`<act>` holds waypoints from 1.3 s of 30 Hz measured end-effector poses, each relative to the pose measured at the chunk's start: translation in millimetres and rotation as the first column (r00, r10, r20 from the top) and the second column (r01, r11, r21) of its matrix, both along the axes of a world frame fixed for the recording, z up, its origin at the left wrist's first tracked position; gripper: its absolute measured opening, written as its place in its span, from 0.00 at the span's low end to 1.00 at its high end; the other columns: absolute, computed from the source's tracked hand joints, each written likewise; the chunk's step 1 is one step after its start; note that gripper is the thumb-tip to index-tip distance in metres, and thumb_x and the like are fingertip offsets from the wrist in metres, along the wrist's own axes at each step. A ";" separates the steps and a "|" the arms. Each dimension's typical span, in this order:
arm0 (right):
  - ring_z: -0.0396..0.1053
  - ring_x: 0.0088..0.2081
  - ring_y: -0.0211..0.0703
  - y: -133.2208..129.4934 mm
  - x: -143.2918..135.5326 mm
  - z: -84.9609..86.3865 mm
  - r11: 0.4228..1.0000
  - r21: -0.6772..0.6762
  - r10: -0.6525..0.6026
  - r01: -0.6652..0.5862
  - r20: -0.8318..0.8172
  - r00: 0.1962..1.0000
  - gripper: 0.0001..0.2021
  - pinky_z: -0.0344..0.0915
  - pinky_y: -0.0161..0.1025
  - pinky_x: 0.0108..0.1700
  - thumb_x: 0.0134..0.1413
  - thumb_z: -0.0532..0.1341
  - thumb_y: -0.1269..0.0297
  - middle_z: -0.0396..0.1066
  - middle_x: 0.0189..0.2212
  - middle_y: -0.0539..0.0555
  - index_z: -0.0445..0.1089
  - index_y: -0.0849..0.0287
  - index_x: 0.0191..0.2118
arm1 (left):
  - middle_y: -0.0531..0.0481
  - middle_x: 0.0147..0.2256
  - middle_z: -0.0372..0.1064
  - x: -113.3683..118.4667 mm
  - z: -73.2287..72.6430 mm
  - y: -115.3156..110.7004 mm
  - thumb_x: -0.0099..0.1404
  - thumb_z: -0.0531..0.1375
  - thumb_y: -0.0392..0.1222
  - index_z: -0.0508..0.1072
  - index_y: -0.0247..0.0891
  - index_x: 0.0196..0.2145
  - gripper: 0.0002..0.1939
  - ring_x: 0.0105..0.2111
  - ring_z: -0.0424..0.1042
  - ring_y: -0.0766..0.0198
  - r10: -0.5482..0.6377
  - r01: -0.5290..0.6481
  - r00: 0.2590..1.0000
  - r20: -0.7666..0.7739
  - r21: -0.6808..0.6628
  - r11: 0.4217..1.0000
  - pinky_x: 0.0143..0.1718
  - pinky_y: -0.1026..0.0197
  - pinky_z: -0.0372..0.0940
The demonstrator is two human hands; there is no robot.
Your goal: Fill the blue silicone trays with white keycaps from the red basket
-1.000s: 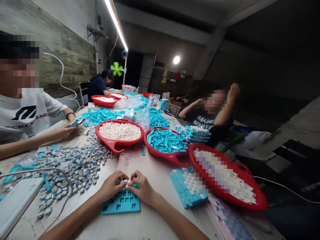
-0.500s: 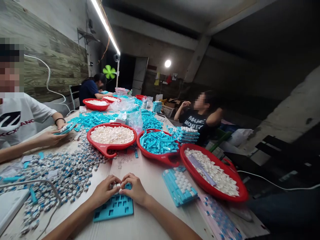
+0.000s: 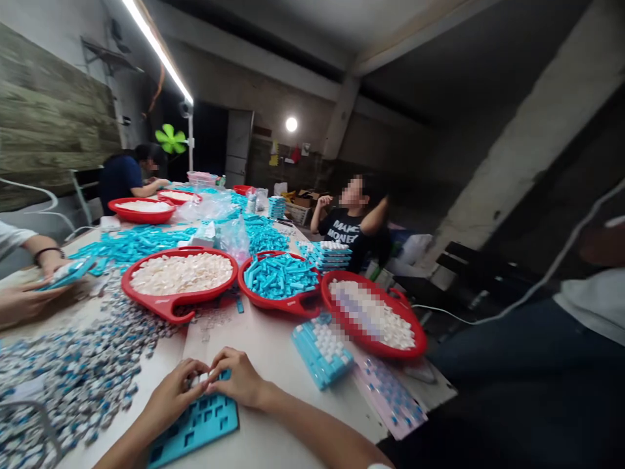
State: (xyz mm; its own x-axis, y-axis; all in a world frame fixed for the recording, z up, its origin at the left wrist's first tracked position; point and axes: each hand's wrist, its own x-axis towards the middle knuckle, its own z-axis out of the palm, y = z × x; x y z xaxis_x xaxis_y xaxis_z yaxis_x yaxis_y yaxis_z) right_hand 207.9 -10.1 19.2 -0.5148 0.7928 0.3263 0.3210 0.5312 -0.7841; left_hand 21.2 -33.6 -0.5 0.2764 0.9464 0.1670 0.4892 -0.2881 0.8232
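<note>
A blue tray (image 3: 198, 426) with square openings lies on the table at the lower middle. Over its far edge, my left hand (image 3: 178, 389) has its fingers bent and closed around small white pieces (image 3: 199, 379). My right hand (image 3: 237, 378) meets it from the right, thumb and fingertips pinched at the same white pieces. Which piece each hand grips is partly hidden by the fingers. Right of my hands sits a stack of blue trays with white pieces (image 3: 322, 348).
Red basins hold white pieces (image 3: 178, 303), blue pieces (image 3: 278, 303) and more white pieces (image 3: 413, 352). Small grey and blue parts (image 3: 83, 365) cover the table's left. People sit at the left, far left and across; another stands at the right.
The view has turned to the right, so the table and basins appear further left. A person standing at the right has come into view. My hands remain together at the tray's far edge.
</note>
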 end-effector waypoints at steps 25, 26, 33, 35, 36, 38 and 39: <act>0.68 0.30 0.34 -1.3 0.7 -4.6 0.999 0.041 -0.031 0.026 0.109 0.994 0.08 0.64 0.30 0.35 0.42 0.71 0.59 0.69 0.31 0.48 0.78 0.57 0.30 | 0.49 0.35 0.71 -8.5 -18.7 8.5 0.60 0.56 0.60 0.73 0.39 0.39 0.22 0.33 0.68 0.58 -0.111 0.113 0.992 0.053 -0.044 0.993 0.35 0.61 0.63; 0.68 0.30 0.35 -0.6 0.7 -4.2 0.999 0.044 -0.032 0.027 0.113 0.993 0.08 0.63 0.30 0.34 0.42 0.71 0.59 0.69 0.29 0.48 0.78 0.57 0.29 | 0.49 0.34 0.71 -7.3 -16.6 8.1 0.60 0.55 0.58 0.73 0.39 0.40 0.21 0.32 0.67 0.59 -0.103 0.105 0.994 0.043 -0.038 0.994 0.34 0.62 0.62; 0.69 0.30 0.38 -4.8 -3.1 -0.8 0.978 0.210 -0.060 -0.012 0.330 0.942 0.03 0.62 0.33 0.37 0.48 0.68 0.65 0.73 0.26 0.49 0.76 0.58 0.29 | 0.51 0.30 0.67 -3.1 -9.9 7.7 0.60 0.56 0.55 0.72 0.38 0.37 0.18 0.29 0.63 0.62 -0.059 0.059 0.998 -0.004 0.005 0.998 0.32 0.64 0.59; 0.68 0.32 0.40 -9.7 -3.0 1.0 0.955 0.296 -0.093 -0.029 0.392 0.915 0.03 0.61 0.34 0.37 0.50 0.67 0.67 0.73 0.27 0.50 0.74 0.59 0.28 | 0.51 0.30 0.67 -2.2 -7.5 7.5 0.60 0.56 0.55 0.72 0.38 0.36 0.18 0.29 0.62 0.62 -0.043 0.043 0.999 -0.008 0.004 0.999 0.31 0.64 0.58; 0.68 0.32 0.40 -12.3 -2.7 2.1 0.943 0.331 -0.107 -0.042 0.418 0.902 0.04 0.60 0.34 0.36 0.51 0.66 0.67 0.73 0.27 0.50 0.73 0.59 0.28 | 0.51 0.30 0.67 -1.8 -6.0 7.3 0.60 0.56 0.56 0.72 0.38 0.36 0.18 0.29 0.62 0.62 -0.038 0.038 0.999 -0.011 0.002 0.999 0.31 0.64 0.58; 0.68 0.33 0.41 -16.9 -2.2 4.0 0.919 0.389 -0.129 -0.068 0.460 0.879 0.05 0.59 0.35 0.35 0.52 0.65 0.68 0.73 0.27 0.51 0.72 0.60 0.27 | 0.51 0.29 0.67 -0.9 -2.5 6.7 0.59 0.56 0.55 0.72 0.38 0.35 0.17 0.30 0.62 0.62 -0.033 0.033 0.999 -0.019 0.000 0.999 0.32 0.64 0.58; 0.67 0.33 0.41 -18.8 -2.1 4.7 0.906 0.415 -0.138 -0.084 0.477 0.868 0.05 0.59 0.36 0.35 0.53 0.64 0.68 0.73 0.27 0.51 0.71 0.60 0.28 | 0.51 0.29 0.67 -0.6 -0.7 6.4 0.59 0.56 0.55 0.72 0.38 0.35 0.17 0.30 0.62 0.62 -0.031 0.031 0.999 -0.021 0.000 1.000 0.32 0.64 0.58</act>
